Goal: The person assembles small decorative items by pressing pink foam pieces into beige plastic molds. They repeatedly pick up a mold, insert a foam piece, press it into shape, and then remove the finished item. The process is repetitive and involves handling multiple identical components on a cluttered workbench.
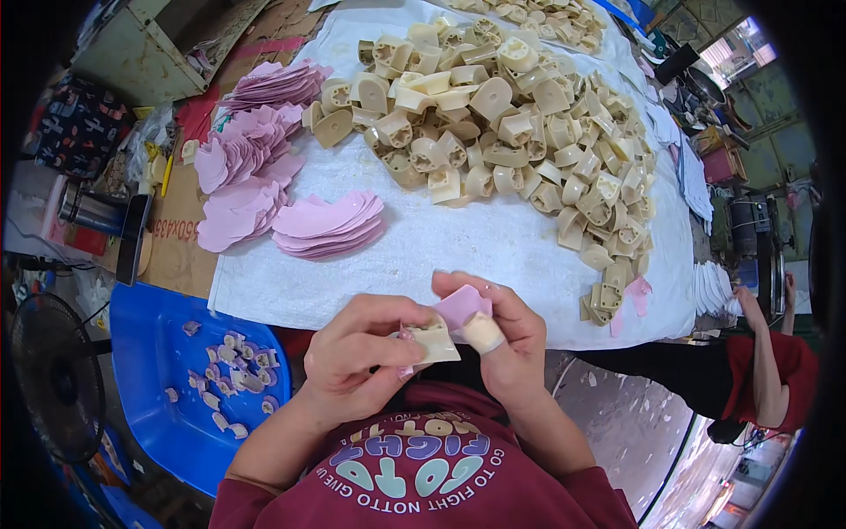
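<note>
My left hand [366,353] grips a cream plastic shoe heel [434,344] by its hollow end, close to my chest. A thin pink cover piece [462,306] is pinched in my right hand [507,339], its lower edge right by the heel; whether they touch I cannot tell. A pale wrap [483,333] covers my right thumb. Beyond my hands, a large heap of similar cream heels [507,115] lies on a white woven sheet [352,286]. Fanned stacks of pink pieces [328,227] rest at the sheet's left side.
A blue tub [145,388] at lower left holds several heels with pink on them. A black fan [57,383] stands left of it. Pink scraps [636,295] lie near the heap's right end. Another person in a dark red top [768,383] works at the far right.
</note>
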`<control>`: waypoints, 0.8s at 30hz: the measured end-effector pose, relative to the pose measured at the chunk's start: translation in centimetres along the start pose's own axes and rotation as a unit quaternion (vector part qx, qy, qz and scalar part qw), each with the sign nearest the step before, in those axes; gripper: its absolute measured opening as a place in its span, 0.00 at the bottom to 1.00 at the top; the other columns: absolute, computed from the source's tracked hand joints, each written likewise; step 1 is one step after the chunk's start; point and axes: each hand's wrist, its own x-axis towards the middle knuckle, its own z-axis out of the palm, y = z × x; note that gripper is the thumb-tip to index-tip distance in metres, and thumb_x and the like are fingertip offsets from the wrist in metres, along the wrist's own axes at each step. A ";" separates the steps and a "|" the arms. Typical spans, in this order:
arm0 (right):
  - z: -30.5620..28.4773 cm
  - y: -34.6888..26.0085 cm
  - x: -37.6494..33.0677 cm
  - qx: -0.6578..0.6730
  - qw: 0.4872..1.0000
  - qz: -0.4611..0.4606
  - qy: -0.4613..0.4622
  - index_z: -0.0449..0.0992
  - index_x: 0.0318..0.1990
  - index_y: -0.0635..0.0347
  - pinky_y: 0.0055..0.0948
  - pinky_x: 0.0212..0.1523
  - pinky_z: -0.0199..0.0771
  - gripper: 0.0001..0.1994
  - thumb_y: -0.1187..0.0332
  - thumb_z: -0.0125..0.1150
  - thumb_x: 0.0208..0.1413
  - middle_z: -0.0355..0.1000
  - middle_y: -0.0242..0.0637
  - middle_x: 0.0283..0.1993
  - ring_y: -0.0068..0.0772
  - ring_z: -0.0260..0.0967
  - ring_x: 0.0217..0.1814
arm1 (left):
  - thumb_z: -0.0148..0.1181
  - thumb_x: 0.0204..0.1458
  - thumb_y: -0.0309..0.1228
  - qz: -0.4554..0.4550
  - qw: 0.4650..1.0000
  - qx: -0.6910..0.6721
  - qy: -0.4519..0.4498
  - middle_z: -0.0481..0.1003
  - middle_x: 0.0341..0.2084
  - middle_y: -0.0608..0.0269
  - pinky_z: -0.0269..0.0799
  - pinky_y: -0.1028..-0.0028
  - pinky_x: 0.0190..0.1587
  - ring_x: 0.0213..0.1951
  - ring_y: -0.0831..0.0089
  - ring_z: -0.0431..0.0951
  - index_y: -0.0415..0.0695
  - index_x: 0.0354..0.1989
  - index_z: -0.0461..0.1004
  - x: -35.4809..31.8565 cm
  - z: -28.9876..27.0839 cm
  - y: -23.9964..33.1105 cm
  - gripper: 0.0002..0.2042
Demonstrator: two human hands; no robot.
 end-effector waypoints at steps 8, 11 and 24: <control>-0.4 1.0 0.3 0.152 0.987 0.057 0.013 0.61 0.61 0.69 0.38 0.64 0.59 0.26 0.67 0.59 0.57 0.65 0.46 0.60 0.38 0.63 0.62 | 0.58 0.47 0.13 -0.006 0.999 0.014 0.043 0.71 0.45 0.47 0.76 0.71 0.41 0.44 0.66 0.76 0.40 0.36 0.74 -0.2 -0.3 -0.3 0.10; 0.5 1.9 0.0 0.073 0.996 -0.029 -0.035 0.54 0.65 0.67 0.39 0.65 0.57 0.34 0.65 0.62 0.55 0.57 0.47 0.66 0.39 0.58 0.66 | 0.58 0.48 0.13 -0.054 0.993 -0.047 0.096 0.70 0.46 0.47 0.76 0.71 0.41 0.45 0.65 0.76 0.40 0.36 0.74 0.0 -0.1 -0.6 0.09; -0.3 0.4 0.4 0.182 0.979 0.091 -0.004 0.74 0.48 0.71 0.34 0.57 0.68 0.14 0.69 0.53 0.61 0.75 0.47 0.48 0.35 0.72 0.51 | 0.61 0.41 0.13 0.018 0.993 0.111 0.043 0.73 0.39 0.49 0.76 0.72 0.36 0.37 0.62 0.79 0.40 0.35 0.74 -0.2 0.4 -0.2 0.12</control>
